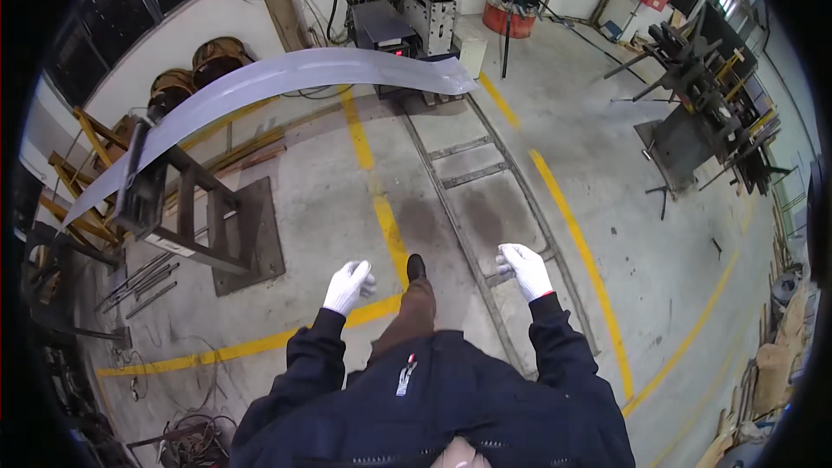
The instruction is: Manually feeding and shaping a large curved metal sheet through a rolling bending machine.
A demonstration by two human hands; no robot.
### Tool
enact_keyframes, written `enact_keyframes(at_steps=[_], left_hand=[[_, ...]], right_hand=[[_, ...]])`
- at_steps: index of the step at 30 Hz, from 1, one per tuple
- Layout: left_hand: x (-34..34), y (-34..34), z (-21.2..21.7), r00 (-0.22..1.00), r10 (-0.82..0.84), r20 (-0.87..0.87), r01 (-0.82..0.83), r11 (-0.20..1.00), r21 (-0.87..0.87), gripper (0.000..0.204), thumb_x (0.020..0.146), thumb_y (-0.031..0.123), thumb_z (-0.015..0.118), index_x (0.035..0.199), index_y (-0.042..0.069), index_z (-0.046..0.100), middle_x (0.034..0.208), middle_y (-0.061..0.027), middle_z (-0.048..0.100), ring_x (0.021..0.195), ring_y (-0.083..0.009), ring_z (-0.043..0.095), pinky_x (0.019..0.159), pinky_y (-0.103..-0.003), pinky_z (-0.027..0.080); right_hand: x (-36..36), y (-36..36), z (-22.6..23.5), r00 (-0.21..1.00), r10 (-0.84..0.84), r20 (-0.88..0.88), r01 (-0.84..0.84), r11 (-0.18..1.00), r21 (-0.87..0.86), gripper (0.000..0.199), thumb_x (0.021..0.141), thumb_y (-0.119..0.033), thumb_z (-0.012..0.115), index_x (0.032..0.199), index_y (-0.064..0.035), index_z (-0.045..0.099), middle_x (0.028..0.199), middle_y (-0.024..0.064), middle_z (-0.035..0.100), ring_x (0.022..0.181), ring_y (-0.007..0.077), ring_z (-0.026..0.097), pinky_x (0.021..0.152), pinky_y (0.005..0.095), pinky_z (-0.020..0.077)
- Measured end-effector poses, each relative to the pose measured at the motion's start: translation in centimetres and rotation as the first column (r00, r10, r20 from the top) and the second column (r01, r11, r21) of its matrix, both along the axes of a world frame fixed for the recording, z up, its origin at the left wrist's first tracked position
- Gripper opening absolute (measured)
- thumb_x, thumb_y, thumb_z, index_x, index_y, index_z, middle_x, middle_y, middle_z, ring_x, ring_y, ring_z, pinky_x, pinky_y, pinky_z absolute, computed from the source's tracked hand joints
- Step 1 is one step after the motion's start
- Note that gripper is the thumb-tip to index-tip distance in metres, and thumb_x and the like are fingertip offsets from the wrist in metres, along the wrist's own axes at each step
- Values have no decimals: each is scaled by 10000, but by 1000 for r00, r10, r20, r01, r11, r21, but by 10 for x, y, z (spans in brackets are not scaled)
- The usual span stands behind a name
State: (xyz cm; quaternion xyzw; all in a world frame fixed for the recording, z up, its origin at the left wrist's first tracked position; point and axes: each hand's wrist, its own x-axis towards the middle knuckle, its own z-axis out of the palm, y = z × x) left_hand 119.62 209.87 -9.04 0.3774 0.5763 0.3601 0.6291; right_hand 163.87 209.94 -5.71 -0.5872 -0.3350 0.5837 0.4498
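Note:
My left hand (pixel 349 286), in a white glove, is held out in front of my body over the floor. Its fingers are loosely bent and a little apart, with nothing seen between them. Also white-gloved, my right hand (pixel 525 271) hovers above a metal rail frame (pixel 475 176) that lies on the floor. The fingers there curl loosely, apart at the tips, and no object shows in them. Neither hand touches anything. Ahead, a long pale grey sheet (pixel 299 71) stretches from a dark metal stand (pixel 204 251) at the left toward a machine (pixel 431 4) at the back.
Yellow lines (pixel 572 225) mark the grey concrete floor. Thin bars (pixel 143 282) and tangled cables (pixel 195 438) lie at the left. A red tub (pixel 510 22) stands at the back. Dark metal racks (pixel 711 113) are on the right. One dark shoe (pixel 417 267) is stepping forward.

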Motion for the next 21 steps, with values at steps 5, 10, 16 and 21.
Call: enact_keyframes(at_steps=[5,10,16,21], left_hand=[[40,239,-11,989,118,91,-116,993,-25,596,1070,439,632,1424,-35,568,1036,-119,747,919,-230,750,815,-366,589],[71,436,-15,948,238,210,-216,969,-125,706,1056,513,641,1486,-18,466,1328,-179,666,1154,-285,704,1002,-411,552],[104,606,-78,825,486,289,-451,874,-182,829,1040,552,645,1571,-17,358,1526,-253,528,1383,-378,572,1104,-461,507],[156,710,-112,648,696,309,-655,717,-239,930,1022,602,645,1605,-33,295,1589,-270,468,1462,-407,494,1162,-506,450]], right_hand=[[30,173,17,999,0,48,5,994,-105,345,1026,-308,719,1212,-17,719,996,90,743,800,165,713,723,314,581],[71,321,41,995,-48,86,59,990,-130,406,1031,-340,713,1252,-1,684,1015,97,737,821,167,716,749,314,587],[119,566,-14,982,29,186,-11,996,-94,479,1043,-324,704,1350,39,641,1121,107,732,903,145,707,820,288,572],[159,807,-104,856,204,475,-209,977,-44,763,957,-385,796,1491,94,533,1465,249,622,1365,287,598,1132,364,465]])
